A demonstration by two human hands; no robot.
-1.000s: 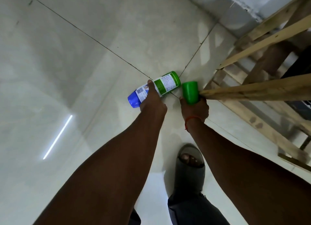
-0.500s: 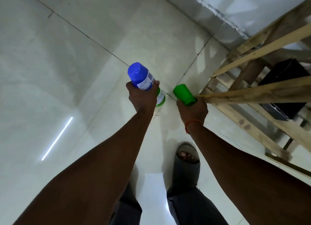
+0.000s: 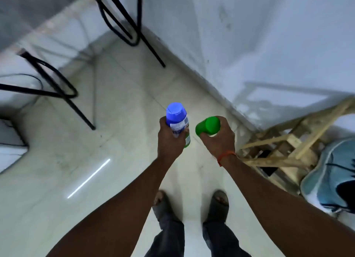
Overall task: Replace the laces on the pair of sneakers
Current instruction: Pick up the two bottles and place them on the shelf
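Person stands on the tiled floor (image 3: 115, 122), both hands busy near frame centre. Left hand (image 3: 169, 141) wraps a bottle (image 3: 177, 120) round its label, blue cap up and leaning toward 12 o'clock. Right hand (image 3: 221, 139) curls round a green cylinder (image 3: 208, 126) held roughly on its side (cap or cup, can't tell which). The two items are just beside each other, not touching. It reads like one item per hand for carrying, which leaves no hand free for lace work. Task's thing: one light-blue sneaker (image 3: 326, 176) at 4 o'clock, against the right edge and just beside the wooden frame (image 3: 288, 141) at 3 o'clock. Dark lines across its upper look like laces but are too blurred to confirm. The second sneaker is not in view. Judgement: no lacing is under way. This looks like moving side items, and both need setting down before the sneaker can be handled. Black metal legs (image 3: 57, 83) at 10 o'clock likely belong to a bench or chair, top mostly out of shot. Wall (image 3: 269, 35) fills 12 to 2 o'clock. Risk: the mid-body grip on the bottle is fine for carrying, but sandalled feet (image 3: 219, 204) at 6 o'clock sit right below if it slips.
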